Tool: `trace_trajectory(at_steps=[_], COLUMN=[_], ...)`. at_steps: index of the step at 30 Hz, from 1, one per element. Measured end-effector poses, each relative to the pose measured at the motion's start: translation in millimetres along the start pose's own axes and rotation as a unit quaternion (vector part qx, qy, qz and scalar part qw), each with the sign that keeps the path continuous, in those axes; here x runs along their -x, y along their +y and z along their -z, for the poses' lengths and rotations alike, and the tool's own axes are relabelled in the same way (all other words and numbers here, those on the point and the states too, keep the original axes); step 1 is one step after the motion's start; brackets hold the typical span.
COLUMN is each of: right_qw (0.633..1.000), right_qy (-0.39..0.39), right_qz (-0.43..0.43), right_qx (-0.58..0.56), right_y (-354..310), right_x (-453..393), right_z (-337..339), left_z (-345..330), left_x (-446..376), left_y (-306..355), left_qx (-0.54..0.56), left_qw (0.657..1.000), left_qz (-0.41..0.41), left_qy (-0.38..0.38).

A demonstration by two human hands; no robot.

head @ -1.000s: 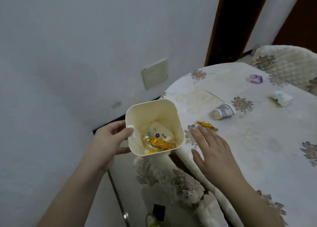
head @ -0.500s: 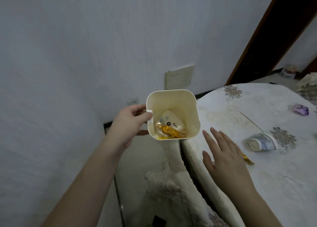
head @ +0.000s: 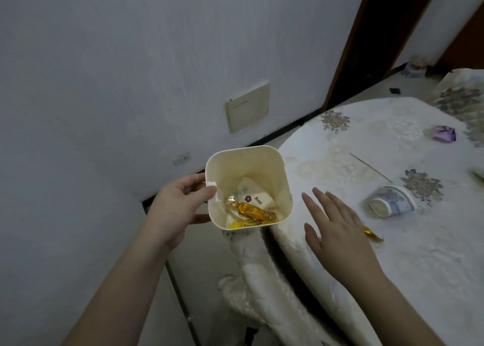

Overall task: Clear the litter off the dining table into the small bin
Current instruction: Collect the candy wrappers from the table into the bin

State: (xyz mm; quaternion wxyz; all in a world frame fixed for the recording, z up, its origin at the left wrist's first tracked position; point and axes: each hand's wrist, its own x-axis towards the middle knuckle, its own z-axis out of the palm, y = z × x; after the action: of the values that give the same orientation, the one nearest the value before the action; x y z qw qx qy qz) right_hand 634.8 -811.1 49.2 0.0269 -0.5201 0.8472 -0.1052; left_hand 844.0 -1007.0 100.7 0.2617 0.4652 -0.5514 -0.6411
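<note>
Bin: the small bin (head: 248, 167) sat in the left hand (head: 178, 209), gripped by its wall, just off the bench (head: 419, 267) edge.
Hidden: a gold wrapper (head: 373, 234) at 3 o'clock was partly covered by the right hand (head: 337, 228).
Right hand: flat, fingers spread, holding nothing.
Inside: gold candy (head: 251, 210), white packet (head: 251, 195).
Around: crumpled cup (head: 391, 204), purple wrapper (head: 442, 133) farther at 2 o'clock.

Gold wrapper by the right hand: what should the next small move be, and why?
Probably sweep the gold wrapper toward the table edge with the open right hand. The wrapper lies on the table just beyond that hand, and the left hand holds the small bin against the edge, mouth up, with litter already inside.
</note>
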Motion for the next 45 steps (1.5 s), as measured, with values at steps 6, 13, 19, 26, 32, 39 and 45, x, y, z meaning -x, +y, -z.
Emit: trace_trajectory(at_steps=[6,13,19,26,32,39,45], right_qw=[1.0,0.997,0.99,0.964,0.939,0.893,0.843], right_qy=[0.005,0.017,0.018,0.0,0.006,0.036,0.055], right_qz=[-0.028,-0.072,-0.141,-0.267,-0.344,-0.447,-0.534], right_qx=[-0.013,-0.024,-0.002,0.014,0.018,0.029,0.026], right_y=[25.8,34.5,27.1,-11.7,-40.5,-41.4,-49.5], right_x=[-13.1,-25.5,-41.3,-60.5,-74.3,-58.1,-30.5], right_z=[-4.7,-9.2,-25.0,-34.7,-34.1,-28.7,-38.5], left_z=[-30.9,-57.1,-56.5,-45.2,-37.9,-85.9,-146.3], left_x=[-32.3,-74.0,-128.9,-194.4,-232.9,-255.9,-253.5], left_y=[11.3,16.3,12.2,21.4,48.9,55.4,57.6], left_qx=[-0.026,-0.056,-0.068,-0.081,-0.107,-0.166,-0.221], left_qw=[0.999,0.995,0.987,0.964,0.94,0.896,0.84], left_qz=[0.002,0.027,0.035,0.037,0.02,0.015,-0.013], left_qy=[-0.035,-0.084,-0.139,-0.252,-0.325,-0.412,-0.495])
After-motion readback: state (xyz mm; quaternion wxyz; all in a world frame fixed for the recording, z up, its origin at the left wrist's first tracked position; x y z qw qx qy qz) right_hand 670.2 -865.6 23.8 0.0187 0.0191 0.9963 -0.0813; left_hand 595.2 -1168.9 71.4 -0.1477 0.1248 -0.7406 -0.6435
